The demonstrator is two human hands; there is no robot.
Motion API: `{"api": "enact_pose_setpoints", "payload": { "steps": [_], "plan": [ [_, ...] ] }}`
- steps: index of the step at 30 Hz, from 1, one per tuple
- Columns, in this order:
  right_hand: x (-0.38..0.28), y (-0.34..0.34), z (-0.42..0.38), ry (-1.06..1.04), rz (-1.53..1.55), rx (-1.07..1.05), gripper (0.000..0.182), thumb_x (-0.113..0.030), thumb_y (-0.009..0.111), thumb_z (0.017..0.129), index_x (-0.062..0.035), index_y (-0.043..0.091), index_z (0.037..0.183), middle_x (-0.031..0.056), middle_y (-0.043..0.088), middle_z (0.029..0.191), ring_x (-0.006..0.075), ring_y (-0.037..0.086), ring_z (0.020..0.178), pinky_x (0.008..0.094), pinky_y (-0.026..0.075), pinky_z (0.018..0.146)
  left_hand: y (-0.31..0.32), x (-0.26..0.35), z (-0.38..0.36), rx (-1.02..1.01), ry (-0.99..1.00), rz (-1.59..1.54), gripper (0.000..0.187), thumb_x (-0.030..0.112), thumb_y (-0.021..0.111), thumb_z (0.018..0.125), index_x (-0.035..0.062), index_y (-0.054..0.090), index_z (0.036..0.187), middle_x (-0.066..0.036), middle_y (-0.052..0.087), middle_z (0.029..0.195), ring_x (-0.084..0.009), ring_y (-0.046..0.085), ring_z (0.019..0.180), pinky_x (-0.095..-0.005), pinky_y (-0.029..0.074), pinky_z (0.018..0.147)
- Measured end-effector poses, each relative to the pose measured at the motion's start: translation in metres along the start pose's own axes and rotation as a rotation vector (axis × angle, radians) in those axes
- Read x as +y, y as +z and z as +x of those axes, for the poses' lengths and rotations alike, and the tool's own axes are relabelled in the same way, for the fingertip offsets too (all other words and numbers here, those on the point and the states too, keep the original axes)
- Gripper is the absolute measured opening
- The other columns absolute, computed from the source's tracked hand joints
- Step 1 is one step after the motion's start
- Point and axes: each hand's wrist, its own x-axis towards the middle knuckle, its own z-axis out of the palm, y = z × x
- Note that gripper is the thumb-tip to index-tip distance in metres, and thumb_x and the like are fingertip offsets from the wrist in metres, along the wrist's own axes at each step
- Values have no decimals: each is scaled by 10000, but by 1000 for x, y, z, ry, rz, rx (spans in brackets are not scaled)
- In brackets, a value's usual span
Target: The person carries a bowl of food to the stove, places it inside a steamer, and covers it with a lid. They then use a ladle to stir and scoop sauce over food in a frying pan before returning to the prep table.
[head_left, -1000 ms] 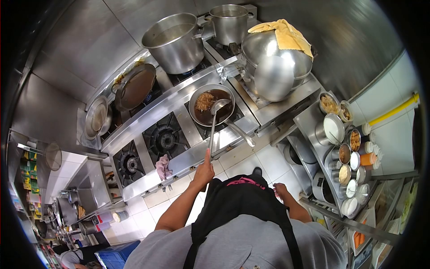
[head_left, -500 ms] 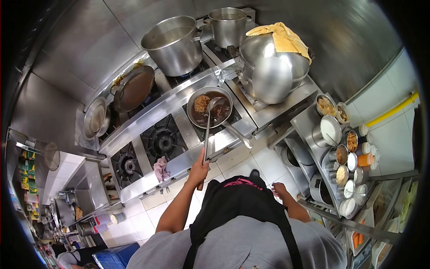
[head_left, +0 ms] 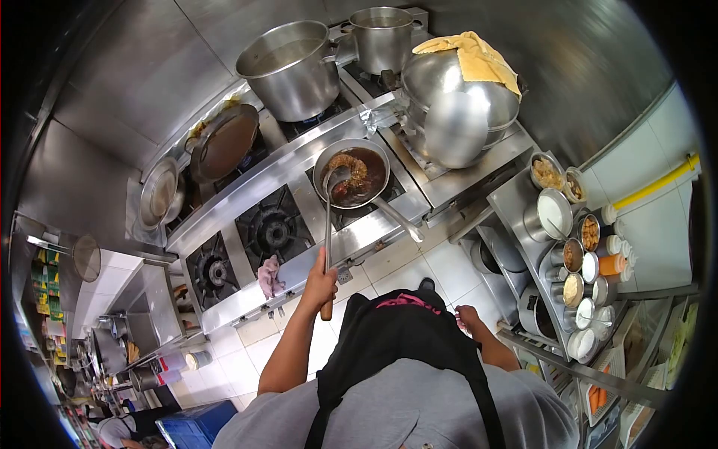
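My left hand (head_left: 320,283) grips the end of a long-handled steel ladle (head_left: 328,224). Its bowl rests inside a frying pan (head_left: 351,173) of dark brown sauce with a clump of noodles, standing on a gas burner. The pan's handle (head_left: 399,218) points toward me. My right hand (head_left: 468,316) hangs by my hip beside the black apron, holding nothing that I can see, fingers loosely curled.
Two tall steel pots (head_left: 288,67) and a covered wok with a yellow cloth (head_left: 458,101) stand behind the pan. Empty burners (head_left: 271,228) lie to the left, with a pink rag (head_left: 269,275). A rack of condiment tins (head_left: 572,251) stands at my right.
The ladle's bowl has swept from the right side of the pan to the left side, and my left hand has shifted left and closer to my body.
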Motion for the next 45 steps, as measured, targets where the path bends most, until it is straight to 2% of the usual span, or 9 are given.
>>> {"api": "enact_pose_setpoints", "payload": {
  "steps": [9,14,20,25,29,31,32,35,45],
  "plan": [
    [-10,3,2,-45,4,0,200,-249,553,841,-91,572,963,51,581,774,148,519,573,313,452,501,-25,12,23,-294,-253,-1091,392,97,511,896,239,441,1254,-25,452,688,-62,377,446,-221,367,398],
    [-7,3,0,-38,-6,3,190,-249,554,847,-98,574,961,48,577,779,146,514,572,307,443,500,-30,35,26,-325,-221,-1151,371,79,489,907,218,378,1232,-50,486,694,-69,410,449,-207,354,400],
    [2,2,3,-17,20,-5,173,-236,543,858,-102,574,963,47,575,774,149,516,586,316,445,515,-26,63,41,-226,-152,-991,452,99,495,910,244,357,1315,-43,489,686,-67,418,454,-221,374,396],
    [3,-1,5,-22,12,1,181,-238,554,853,-101,565,971,49,574,769,153,515,581,316,442,507,-21,69,63,-62,58,-327,731,81,464,882,176,60,1484,-19,452,688,-100,435,490,-267,396,444],
    [-1,-2,5,-26,37,-6,186,-236,564,844,-99,556,970,50,571,768,152,509,564,313,440,499,-11,63,63,41,115,-83,678,84,470,883,130,142,1475,-60,535,794,-111,446,485,-281,415,442],
    [-4,-1,2,-27,38,3,185,-234,564,843,-98,555,968,51,571,769,151,508,559,313,441,497,-7,46,64,140,255,177,638,79,476,876,100,213,1458,-171,598,1048,-224,595,637,-342,499,585],
    [-5,-1,-1,-27,32,10,183,-232,564,843,-96,554,966,51,570,769,150,507,555,314,442,495,-15,-2,103,229,473,361,647,77,486,866,94,217,1455,-263,490,1287,-350,617,965,-362,484,821],
    [-4,0,-5,-20,21,8,190,-231,563,843,-94,559,975,51,572,771,147,509,557,315,447,497,-2,4,73,128,354,327,662,84,493,859,111,212,1458,-290,444,1322,-392,499,1176,-366,401,957],
    [-6,4,3,-32,-7,-6,210,-239,557,835,-94,576,986,49,581,779,152,516,569,318,453,502,25,-42,82,36,265,245,724,124,489,872,190,103,1481,-232,560,1148,-327,594,891,-368,478,792]
  ]
}}
